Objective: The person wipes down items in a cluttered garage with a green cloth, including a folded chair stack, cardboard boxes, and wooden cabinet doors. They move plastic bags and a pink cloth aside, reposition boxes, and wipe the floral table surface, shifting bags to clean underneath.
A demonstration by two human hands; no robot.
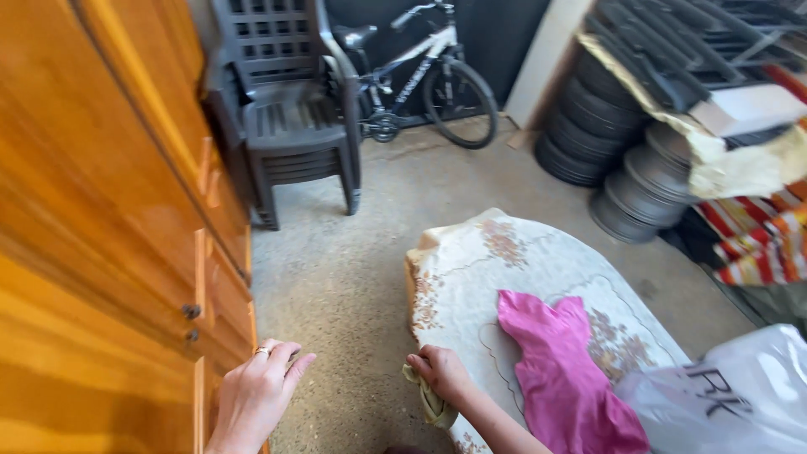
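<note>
Yellow-green cloth (pixel 433 403), bunched in the closed right grip (pixel 443 376), hangs at the near-left edge of the floral-covered table (pixel 471 277). Pink garment (pixel 559 378) lies just right of that grip. Left grip (pixel 256 395), open and empty, rests beside the wooden cabinet (pixel 101 227); bare concrete floor (pixel 353 277) lies between both grips.

Single head view, steeply downward, close over floor (pixel 353 277).
</note>
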